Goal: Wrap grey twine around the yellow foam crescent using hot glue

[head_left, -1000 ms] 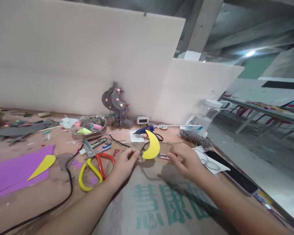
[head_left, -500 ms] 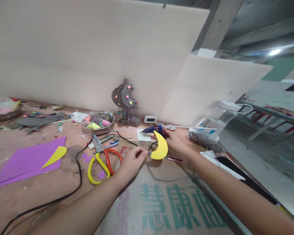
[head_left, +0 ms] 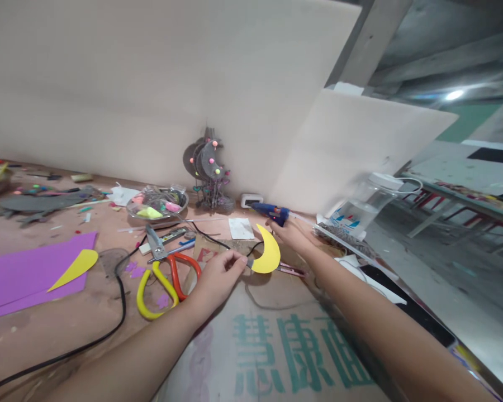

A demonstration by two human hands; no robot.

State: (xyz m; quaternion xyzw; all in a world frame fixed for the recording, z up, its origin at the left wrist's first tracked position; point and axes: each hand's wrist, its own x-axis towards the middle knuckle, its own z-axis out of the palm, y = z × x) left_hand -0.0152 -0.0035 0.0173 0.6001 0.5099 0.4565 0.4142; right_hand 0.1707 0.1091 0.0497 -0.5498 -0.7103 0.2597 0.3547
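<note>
A yellow crescent moon [head_left: 270,254] is pinched at its lower left tip by my left hand [head_left: 224,273], above the cardboard. My right hand [head_left: 288,231] is wrapped round the handle of a blue glue gun [head_left: 270,210], whose nozzle points left. Under and left of the gun lies a small white paper [head_left: 241,228]. Scissors with yellow and red handles [head_left: 176,273] rest left of my left hand. Behind the hands stands a bundle of grey crescents with coloured beads [head_left: 207,162].
Purple sheets [head_left: 29,273] with a yellow piece [head_left: 75,268] lie at the left. A bowl of bagged bits [head_left: 157,204] is near the board. A black cable [head_left: 123,301] crosses the table. At the right are a clear bottle [head_left: 371,201], grey yarn [head_left: 343,237] and a black strip [head_left: 411,310].
My right hand has lifted the glue gun off the white paper, with its white stick now slanting down to the right. The view has shifted slightly, and my left hand still holds the moon.
</note>
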